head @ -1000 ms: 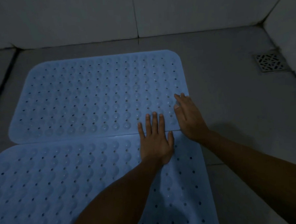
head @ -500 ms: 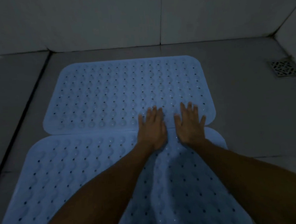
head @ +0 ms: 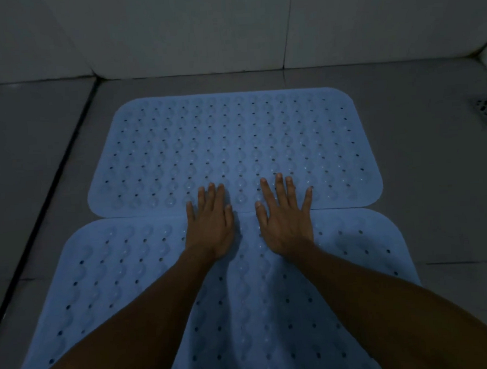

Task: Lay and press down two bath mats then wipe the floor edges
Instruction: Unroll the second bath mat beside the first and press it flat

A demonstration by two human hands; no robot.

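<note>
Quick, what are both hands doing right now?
Left hand: open, flat across the mats' seam.
Right hand: open, fingers spread, flat across the seam.

Far mat [head: 234, 145] — matt rubbery plastic, bumpy; floor [head: 434, 188] — smooth tile.

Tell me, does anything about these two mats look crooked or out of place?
Nothing stands out. The far mat and near mat lie flat, edges meeting, though the near one sits slightly further left. The left hand and right hand press flat across the seam.
</note>
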